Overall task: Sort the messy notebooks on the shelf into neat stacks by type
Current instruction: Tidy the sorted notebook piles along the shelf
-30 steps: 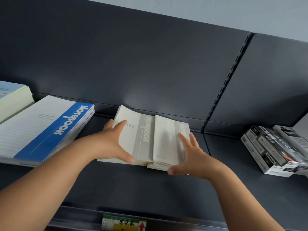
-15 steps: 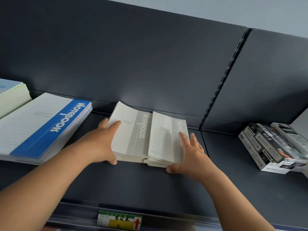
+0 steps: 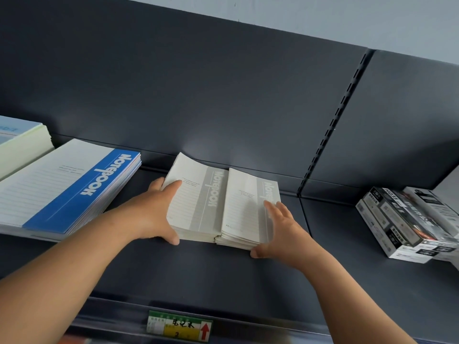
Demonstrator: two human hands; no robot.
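Note:
Two stacks of small grey-and-cream notebooks lie side by side in the middle of the dark shelf [image 3: 223,274]. My left hand [image 3: 151,212] clasps the left grey stack [image 3: 198,202] at its left edge, thumb at the front corner and fingers on the cover. My right hand [image 3: 280,232] presses against the right grey stack [image 3: 244,209] from its right side, fingers on top and thumb at the front corner. The two stacks touch along their inner edges. A stack of large blue-and-white notebooks [image 3: 67,189] lies to the left.
A pale green pile of notebooks [image 3: 22,142] sits at the far left. Black-and-white boxes [image 3: 409,224] are stacked at the right. A slotted upright [image 3: 330,130] divides the back panel. A price label [image 3: 178,327] is on the shelf's front rail.
Both hands have pushed the two grey stacks farther back on the shelf and squeezed them together. The left thumb slid from on top of the cover to the front corner.

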